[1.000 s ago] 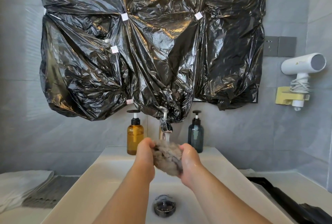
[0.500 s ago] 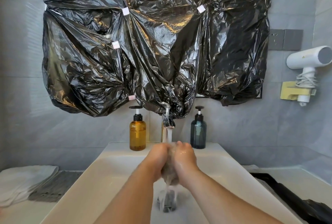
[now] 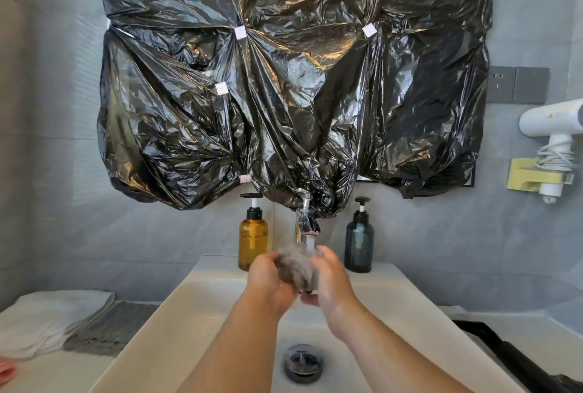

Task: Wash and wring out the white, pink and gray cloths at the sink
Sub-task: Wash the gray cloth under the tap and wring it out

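A wet, bunched gray cloth [image 3: 295, 268] is held between both hands above the white sink [image 3: 176, 323], right under the running faucet [image 3: 305, 225]. My left hand [image 3: 268, 279] grips its left side and my right hand [image 3: 331, 282] grips its right side. A folded white cloth [image 3: 47, 317] lies on the counter at the left. A sliver of a pink cloth [image 3: 6, 370] shows at the bottom left edge.
An amber pump bottle [image 3: 253, 235] and a dark teal pump bottle [image 3: 359, 238] stand on either side of the faucet. The drain [image 3: 303, 362] sits below the hands. A gray mat [image 3: 110, 326] lies beside the white cloth. A hair dryer [image 3: 555, 127] hangs on the right wall. A black tray [image 3: 517, 358] lies at the right.
Half a second ago the hands were squeezed tight together around the cloth with water streaming down. Now they have parted and risen a little, and the cloth bulges between them under the tap.
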`<state>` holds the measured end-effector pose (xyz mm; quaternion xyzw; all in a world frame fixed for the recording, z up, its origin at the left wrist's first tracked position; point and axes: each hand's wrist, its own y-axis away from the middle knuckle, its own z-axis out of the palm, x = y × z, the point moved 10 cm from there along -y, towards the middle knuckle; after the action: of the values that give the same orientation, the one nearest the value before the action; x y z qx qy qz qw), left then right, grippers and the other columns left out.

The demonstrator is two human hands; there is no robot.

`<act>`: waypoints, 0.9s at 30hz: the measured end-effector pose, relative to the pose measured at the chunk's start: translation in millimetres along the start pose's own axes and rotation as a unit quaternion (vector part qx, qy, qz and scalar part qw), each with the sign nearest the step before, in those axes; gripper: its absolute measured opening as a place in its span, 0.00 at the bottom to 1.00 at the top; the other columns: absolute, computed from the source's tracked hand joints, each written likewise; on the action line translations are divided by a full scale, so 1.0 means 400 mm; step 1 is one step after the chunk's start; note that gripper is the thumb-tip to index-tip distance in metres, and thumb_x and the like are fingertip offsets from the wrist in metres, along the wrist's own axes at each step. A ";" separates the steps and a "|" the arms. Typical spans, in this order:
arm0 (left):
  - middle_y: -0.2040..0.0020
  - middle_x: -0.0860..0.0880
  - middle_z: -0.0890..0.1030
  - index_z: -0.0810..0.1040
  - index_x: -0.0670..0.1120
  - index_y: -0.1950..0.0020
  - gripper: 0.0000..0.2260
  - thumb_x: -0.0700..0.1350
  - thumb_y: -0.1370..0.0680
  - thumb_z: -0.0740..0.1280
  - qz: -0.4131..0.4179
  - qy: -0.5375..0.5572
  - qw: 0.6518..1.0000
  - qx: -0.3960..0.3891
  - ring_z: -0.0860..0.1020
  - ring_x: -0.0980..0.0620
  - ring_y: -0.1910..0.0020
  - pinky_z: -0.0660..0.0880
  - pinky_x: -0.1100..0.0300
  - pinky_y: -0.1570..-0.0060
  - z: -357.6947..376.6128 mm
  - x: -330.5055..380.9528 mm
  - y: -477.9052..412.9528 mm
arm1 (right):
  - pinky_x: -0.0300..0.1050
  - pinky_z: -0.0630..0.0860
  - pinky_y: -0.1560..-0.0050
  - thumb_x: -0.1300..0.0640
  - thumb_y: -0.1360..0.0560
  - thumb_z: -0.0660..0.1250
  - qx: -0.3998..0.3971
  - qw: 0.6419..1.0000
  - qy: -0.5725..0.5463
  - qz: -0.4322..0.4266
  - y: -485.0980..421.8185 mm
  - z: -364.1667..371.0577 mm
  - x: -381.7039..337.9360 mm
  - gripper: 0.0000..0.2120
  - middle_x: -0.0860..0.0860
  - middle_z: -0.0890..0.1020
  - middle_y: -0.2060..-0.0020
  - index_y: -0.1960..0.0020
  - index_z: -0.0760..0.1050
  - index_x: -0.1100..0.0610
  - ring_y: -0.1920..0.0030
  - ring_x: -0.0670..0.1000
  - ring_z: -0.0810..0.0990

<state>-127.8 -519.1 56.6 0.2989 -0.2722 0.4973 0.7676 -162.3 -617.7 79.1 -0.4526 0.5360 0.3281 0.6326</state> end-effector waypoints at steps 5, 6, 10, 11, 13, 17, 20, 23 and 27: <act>0.52 0.38 0.86 0.81 0.37 0.48 0.19 0.49 0.14 0.56 0.018 -0.077 0.997 -0.022 0.84 0.42 0.50 0.78 0.48 0.51 0.023 -0.011 0.000 | 0.49 0.78 0.56 0.47 0.16 0.53 0.071 0.987 0.120 -0.075 -0.004 -0.006 0.001 0.08 0.53 0.80 0.48 0.48 0.70 0.44 0.50 0.53 0.80; 0.55 0.41 0.86 0.82 0.39 0.48 0.19 0.51 0.15 0.57 0.032 -0.138 0.990 -0.022 0.83 0.45 0.52 0.78 0.51 0.52 0.027 -0.012 -0.003 | 0.50 0.77 0.55 0.46 0.17 0.55 0.097 0.982 0.137 -0.081 0.000 -0.025 -0.010 0.09 0.52 0.80 0.51 0.51 0.71 0.47 0.52 0.53 0.80; 0.70 0.49 0.75 0.78 0.44 0.57 0.11 0.43 0.18 0.59 0.059 -0.318 0.943 -0.076 0.71 0.52 0.70 0.69 0.60 0.66 0.059 -0.022 0.011 | 0.47 0.73 0.60 0.48 0.16 0.54 0.122 0.975 0.171 -0.074 0.005 -0.073 -0.032 0.13 0.50 0.80 0.58 0.56 0.70 0.50 0.58 0.49 0.78; 0.71 0.49 0.74 0.77 0.45 0.60 0.10 0.40 0.20 0.60 0.052 -0.338 0.935 -0.094 0.71 0.52 0.72 0.70 0.60 0.66 0.064 -0.027 0.018 | 0.47 0.73 0.59 0.50 0.15 0.53 0.122 0.976 0.165 -0.067 -0.001 -0.083 -0.028 0.13 0.51 0.80 0.58 0.56 0.70 0.51 0.58 0.50 0.78; 0.66 0.43 0.77 0.79 0.44 0.59 0.08 0.38 0.23 0.62 0.053 -0.378 0.916 -0.127 0.76 0.45 0.66 0.77 0.56 0.59 0.079 -0.030 0.033 | 0.47 0.75 0.55 0.53 0.15 0.52 0.123 0.982 0.133 -0.047 -0.012 -0.103 -0.018 0.14 0.53 0.80 0.56 0.55 0.71 0.52 0.56 0.51 0.78; 0.43 0.34 0.80 0.75 0.40 0.44 0.09 0.33 0.23 0.66 0.116 -0.349 0.926 -0.087 0.82 0.34 0.45 0.79 0.40 0.41 0.072 0.019 0.031 | 0.42 0.78 0.65 0.59 0.14 0.52 0.121 0.993 -0.011 -0.005 -0.025 -0.125 -0.010 0.12 0.56 0.81 0.52 0.49 0.74 0.53 0.56 0.51 0.80; 0.46 0.37 0.78 0.74 0.40 0.44 0.13 0.27 0.25 0.64 0.157 -0.197 0.967 -0.039 0.81 0.38 0.47 0.79 0.42 0.40 0.039 0.063 0.025 | 0.49 0.82 0.60 0.69 0.19 0.51 0.068 0.991 -0.112 0.036 -0.026 -0.092 -0.002 0.17 0.57 0.80 0.49 0.44 0.74 0.52 0.50 0.57 0.81; 0.54 0.40 0.81 0.77 0.41 0.51 0.05 0.38 0.19 0.62 0.148 -0.147 0.978 -0.012 0.80 0.42 0.52 0.78 0.46 0.46 0.026 0.053 0.025 | 0.48 0.78 0.57 0.68 0.20 0.53 0.014 0.996 -0.080 0.048 -0.006 -0.037 0.012 0.16 0.59 0.82 0.48 0.41 0.73 0.54 0.49 0.57 0.81; 0.61 0.42 0.74 0.74 0.44 0.61 0.13 0.40 0.18 0.57 0.170 -0.266 0.949 -0.005 0.74 0.45 0.61 0.69 0.55 0.63 0.049 0.046 0.033 | 0.42 0.71 0.66 0.52 0.14 0.52 0.023 1.000 0.006 -0.009 0.010 0.002 0.017 0.09 0.56 0.79 0.54 0.43 0.70 0.53 0.58 0.51 0.77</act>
<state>-135.7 -518.2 85.5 0.3657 -0.5161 0.5209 0.5732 -164.1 -615.9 71.5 -0.4450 0.5433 0.3073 0.6422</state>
